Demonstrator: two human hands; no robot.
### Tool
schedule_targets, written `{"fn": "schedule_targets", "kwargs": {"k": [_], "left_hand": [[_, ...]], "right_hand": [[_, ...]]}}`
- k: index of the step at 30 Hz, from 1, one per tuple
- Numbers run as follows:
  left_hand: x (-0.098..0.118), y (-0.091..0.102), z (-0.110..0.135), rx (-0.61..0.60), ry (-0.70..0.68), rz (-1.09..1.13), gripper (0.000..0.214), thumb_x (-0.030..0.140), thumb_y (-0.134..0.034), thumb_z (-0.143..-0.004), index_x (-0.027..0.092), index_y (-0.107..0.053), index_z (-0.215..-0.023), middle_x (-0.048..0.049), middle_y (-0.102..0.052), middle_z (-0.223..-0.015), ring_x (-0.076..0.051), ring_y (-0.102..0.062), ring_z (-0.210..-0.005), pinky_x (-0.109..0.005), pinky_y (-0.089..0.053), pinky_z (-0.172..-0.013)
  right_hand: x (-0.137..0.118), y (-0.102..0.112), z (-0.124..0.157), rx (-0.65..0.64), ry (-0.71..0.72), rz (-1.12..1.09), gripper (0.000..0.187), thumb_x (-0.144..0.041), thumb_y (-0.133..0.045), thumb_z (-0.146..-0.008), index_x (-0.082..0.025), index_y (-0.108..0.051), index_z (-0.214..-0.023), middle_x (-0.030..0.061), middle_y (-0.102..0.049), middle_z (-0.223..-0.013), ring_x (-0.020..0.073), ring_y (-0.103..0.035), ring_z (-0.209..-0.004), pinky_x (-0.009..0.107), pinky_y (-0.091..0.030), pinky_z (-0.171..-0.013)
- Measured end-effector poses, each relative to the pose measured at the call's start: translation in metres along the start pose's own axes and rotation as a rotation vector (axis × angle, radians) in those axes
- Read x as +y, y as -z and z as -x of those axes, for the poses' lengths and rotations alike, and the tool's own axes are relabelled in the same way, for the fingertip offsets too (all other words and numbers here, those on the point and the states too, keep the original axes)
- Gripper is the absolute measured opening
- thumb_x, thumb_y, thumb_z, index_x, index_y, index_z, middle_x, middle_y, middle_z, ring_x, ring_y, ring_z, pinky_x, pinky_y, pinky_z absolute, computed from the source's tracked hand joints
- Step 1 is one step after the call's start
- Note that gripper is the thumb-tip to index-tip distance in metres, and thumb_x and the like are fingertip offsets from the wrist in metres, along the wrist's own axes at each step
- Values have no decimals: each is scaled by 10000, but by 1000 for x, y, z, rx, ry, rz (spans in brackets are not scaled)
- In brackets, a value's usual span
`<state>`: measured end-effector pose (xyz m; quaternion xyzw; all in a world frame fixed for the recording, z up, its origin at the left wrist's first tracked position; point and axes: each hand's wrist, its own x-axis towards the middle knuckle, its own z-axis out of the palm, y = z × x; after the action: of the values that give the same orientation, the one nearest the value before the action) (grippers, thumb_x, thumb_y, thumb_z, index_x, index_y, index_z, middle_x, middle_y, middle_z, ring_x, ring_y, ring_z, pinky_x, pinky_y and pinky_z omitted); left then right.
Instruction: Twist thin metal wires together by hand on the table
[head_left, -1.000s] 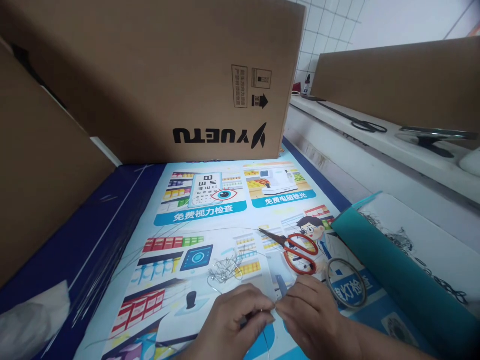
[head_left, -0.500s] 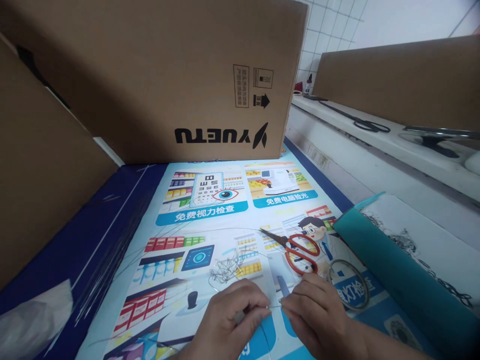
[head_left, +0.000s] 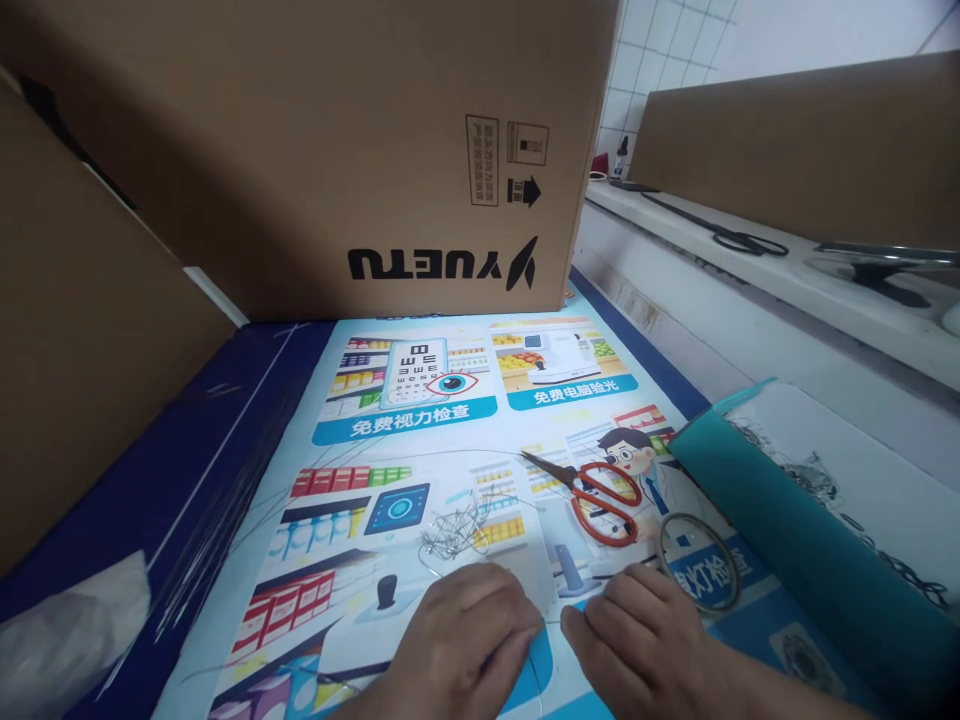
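Note:
My left hand is closed in a pinch on a thin wire, which trails down below its fingertips. Close beside it, my right hand has its fingers curled shut. A short stretch of the wire appears to span the small gap between the hands; what lies inside the right fingers is hidden. Just beyond the hands rests a loose heap of small bent wire pieces. Orange-handled scissors lie past my right hand, blades pointing left. A wire coil sits to that hand's right.
A teal-sided box at the right holds metal chain-like pieces. Long thin wires lie along the left. A large cardboard box stands at the back. A whitish plastic bag is at lower left. A printed poster covers the table.
Both hands have turned over slightly, knuckles more on top, and the left thumb has tucked under. The gap between them stays small. The view has shifted a little.

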<state>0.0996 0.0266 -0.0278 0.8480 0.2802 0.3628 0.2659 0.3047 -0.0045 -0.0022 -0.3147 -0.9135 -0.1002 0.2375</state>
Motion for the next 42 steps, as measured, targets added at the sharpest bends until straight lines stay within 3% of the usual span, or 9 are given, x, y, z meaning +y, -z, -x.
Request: {"fn": "schedule_targets", "kwargs": {"k": [4,9,14,22,27,35,42], "left_hand": [[-2,-2,3,-30,-14,-24,125,82,-509,-813,178,-589,-817,-43,-628,-707,-155,-572,-661,-244,-454,-610],[-3,-6,4,-40,29,-5,140,75,-491,-822,178,-564,-762,-33,-597,-671,-143,-546,-627,-230,-425,-573],[-4,-5,1,-54,51,42,128,75,-493,-826,176,-543,-764,-25,-584,-664,-133,-534,-624,-219,-396,-565],[-2,-6,1,-61,90,157,142,90,-493,-823,179,-537,-721,-18,-576,-649,-124,-534,-618,-205,-378,-552],[-1,-8,1,-50,87,179,159,57,-490,-806,176,-519,-703,-9,-559,-631,-111,-519,-598,-195,-371,-545],[0,-8,0,-52,85,160,161,66,-486,-809,174,-523,-696,-13,-570,-634,-115,-527,-606,-200,-372,-547],[-1,-13,4,-53,66,92,169,52,-468,-803,171,-528,-700,-15,-577,-631,-119,-525,-596,-210,-366,-538]], "right_hand": [[-4,-13,3,40,-230,-147,255,-106,-369,-879,-174,-566,-731,25,-555,-586,155,-474,-573,288,-383,-581],[-6,-19,7,22,-103,-34,227,-76,-390,-852,-144,-606,-875,44,-579,-643,174,-478,-597,309,-371,-591],[-5,-17,1,44,-294,-247,228,-104,-380,-873,-175,-558,-750,23,-555,-621,152,-475,-600,272,-387,-601],[2,-15,7,-32,-158,-141,159,-147,-465,-869,-181,-570,-754,17,-528,-637,151,-465,-608,271,-386,-628],[-1,-13,4,29,-164,-135,185,-123,-453,-863,-181,-572,-734,18,-520,-623,153,-464,-598,280,-383,-627],[-1,-13,1,6,-155,-176,252,-99,-383,-861,-167,-542,-679,26,-500,-596,161,-409,-574,294,-318,-566],[-5,-13,2,-7,-145,-165,231,-74,-375,-850,-160,-577,-777,27,-512,-605,165,-412,-583,295,-298,-563]]}}
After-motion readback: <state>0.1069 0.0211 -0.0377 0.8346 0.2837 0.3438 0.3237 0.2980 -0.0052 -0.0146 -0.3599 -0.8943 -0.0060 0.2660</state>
